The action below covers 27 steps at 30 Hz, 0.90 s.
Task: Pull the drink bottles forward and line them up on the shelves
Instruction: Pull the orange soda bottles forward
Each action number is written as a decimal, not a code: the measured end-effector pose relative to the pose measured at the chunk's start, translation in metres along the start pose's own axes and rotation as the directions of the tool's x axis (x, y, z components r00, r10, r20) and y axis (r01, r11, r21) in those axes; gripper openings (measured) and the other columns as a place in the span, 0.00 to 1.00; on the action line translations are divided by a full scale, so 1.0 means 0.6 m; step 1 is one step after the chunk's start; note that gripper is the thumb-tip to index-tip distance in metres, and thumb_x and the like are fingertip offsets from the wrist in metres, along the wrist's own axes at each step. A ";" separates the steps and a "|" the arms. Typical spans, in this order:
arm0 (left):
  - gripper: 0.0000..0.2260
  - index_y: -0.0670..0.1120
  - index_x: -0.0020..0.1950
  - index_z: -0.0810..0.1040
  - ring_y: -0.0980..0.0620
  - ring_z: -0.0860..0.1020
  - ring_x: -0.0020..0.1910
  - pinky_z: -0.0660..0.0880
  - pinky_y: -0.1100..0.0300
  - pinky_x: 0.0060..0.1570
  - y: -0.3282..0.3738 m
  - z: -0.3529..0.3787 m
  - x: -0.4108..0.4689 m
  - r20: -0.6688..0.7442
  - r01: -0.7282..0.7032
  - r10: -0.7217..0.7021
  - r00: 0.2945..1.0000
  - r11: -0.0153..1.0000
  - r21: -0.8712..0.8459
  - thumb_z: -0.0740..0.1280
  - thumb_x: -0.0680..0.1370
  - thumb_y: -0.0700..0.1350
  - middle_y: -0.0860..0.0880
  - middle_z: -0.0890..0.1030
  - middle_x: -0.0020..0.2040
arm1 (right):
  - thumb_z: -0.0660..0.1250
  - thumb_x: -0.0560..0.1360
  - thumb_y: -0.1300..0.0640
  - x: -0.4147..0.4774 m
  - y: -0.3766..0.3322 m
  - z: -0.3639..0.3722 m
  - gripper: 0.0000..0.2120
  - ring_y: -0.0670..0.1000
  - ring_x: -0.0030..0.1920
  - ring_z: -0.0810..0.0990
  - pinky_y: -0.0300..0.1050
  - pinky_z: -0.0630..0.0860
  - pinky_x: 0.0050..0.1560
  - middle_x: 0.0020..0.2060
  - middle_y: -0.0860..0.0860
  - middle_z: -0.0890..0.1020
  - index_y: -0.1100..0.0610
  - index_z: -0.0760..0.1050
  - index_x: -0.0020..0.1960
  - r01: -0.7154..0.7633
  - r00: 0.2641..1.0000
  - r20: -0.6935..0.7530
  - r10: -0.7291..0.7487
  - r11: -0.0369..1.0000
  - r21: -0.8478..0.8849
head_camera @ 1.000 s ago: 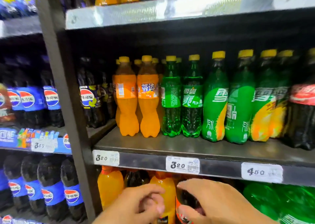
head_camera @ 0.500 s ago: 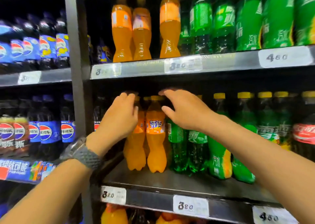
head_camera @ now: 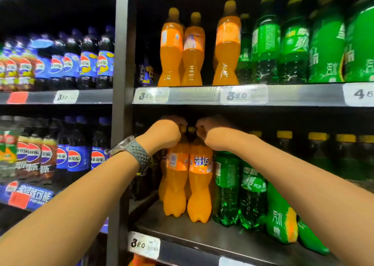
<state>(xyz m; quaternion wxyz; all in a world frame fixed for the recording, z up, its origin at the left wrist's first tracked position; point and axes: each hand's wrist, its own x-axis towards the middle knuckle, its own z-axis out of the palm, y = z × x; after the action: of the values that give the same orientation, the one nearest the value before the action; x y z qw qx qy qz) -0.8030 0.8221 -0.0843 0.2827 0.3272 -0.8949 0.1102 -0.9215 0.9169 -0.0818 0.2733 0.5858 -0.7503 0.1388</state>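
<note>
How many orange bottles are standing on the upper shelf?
3 orange bottles: two close together on the left, one apart on the right beside the green bottles. More may hide behind.

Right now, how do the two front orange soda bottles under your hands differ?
The right orange soda bottle shows its brand characters frontward; the left orange soda bottle is turned, showing a small white panel. The right one stands slightly nearer the shelf edge. The left hand grips the left one's top, the right hand the right one's. Both stand upright, side by side, caps hidden by the hands.
</note>
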 end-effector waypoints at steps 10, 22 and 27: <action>0.10 0.44 0.55 0.80 0.45 0.78 0.46 0.74 0.57 0.41 -0.005 0.005 0.019 -0.023 -0.017 0.020 1.000 0.991 0.129 0.64 0.77 0.43 0.45 0.81 0.52 | 0.67 0.74 0.56 0.010 0.012 0.005 0.11 0.56 0.52 0.78 0.50 0.77 0.54 0.54 0.52 0.80 0.48 0.78 0.55 -0.001 0.998 -0.062 0.005 0.998 0.065; 0.17 0.45 0.60 0.77 0.47 0.76 0.47 0.74 0.55 0.45 -0.013 0.006 0.013 -0.053 -0.049 0.052 0.997 0.997 0.056 0.65 0.77 0.54 0.45 0.79 0.55 | 0.67 0.75 0.49 0.009 -0.013 0.004 0.13 0.56 0.55 0.77 0.50 0.75 0.55 0.55 0.54 0.79 0.52 0.77 0.59 -0.100 0.991 -0.080 0.106 0.991 0.084; 0.13 0.43 0.62 0.77 0.45 0.78 0.53 0.76 0.53 0.54 -0.013 -0.005 0.003 0.028 -0.095 0.093 0.995 0.992 0.078 0.63 0.78 0.44 0.44 0.79 0.58 | 0.67 0.76 0.53 0.004 -0.004 -0.010 0.13 0.54 0.54 0.77 0.46 0.75 0.53 0.56 0.52 0.79 0.53 0.77 0.60 -0.029 1.000 -0.007 0.030 0.994 0.108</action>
<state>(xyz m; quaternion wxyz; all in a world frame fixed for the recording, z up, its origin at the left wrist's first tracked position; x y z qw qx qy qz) -0.7973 0.8164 -0.0807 0.2531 0.2972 -0.9075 0.1549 -0.9180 0.9171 -0.0758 0.2423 0.5879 -0.7491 0.1856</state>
